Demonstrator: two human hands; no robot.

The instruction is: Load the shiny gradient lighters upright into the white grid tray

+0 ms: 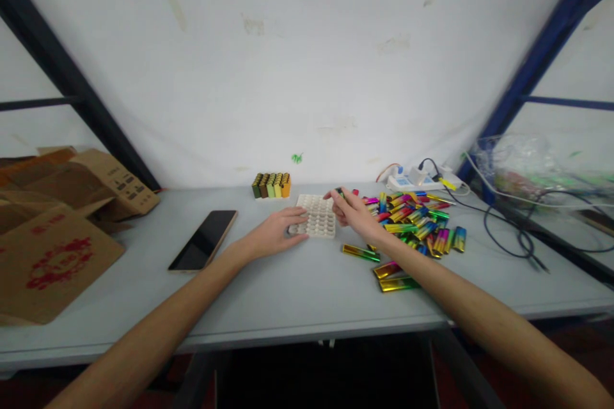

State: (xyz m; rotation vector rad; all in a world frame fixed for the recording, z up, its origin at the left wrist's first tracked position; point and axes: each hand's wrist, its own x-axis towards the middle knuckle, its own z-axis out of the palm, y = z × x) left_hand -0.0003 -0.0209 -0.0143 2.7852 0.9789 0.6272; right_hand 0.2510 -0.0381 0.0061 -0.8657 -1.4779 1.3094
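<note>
On grey table (288,294) by white wall — left hand (275,233) flat on tray (317,216); right hand (352,212) grip pinching lighter (340,192).

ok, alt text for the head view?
Left hand rests on a white plastic grid tray on a grey table; right hand holds a small item, too small to identify, at its right edge beside a pile of shiny multicoloured lighters.

Black phone (203,240) face up, left of centre on grey table (268,294). Flattened cardboard boxes (57,223) at left edge. Row of yellow-green blocks (271,185) by wall. White power strip (417,179), black cables (518,230) right. Clear plastic bag (522,169) far right.
</note>
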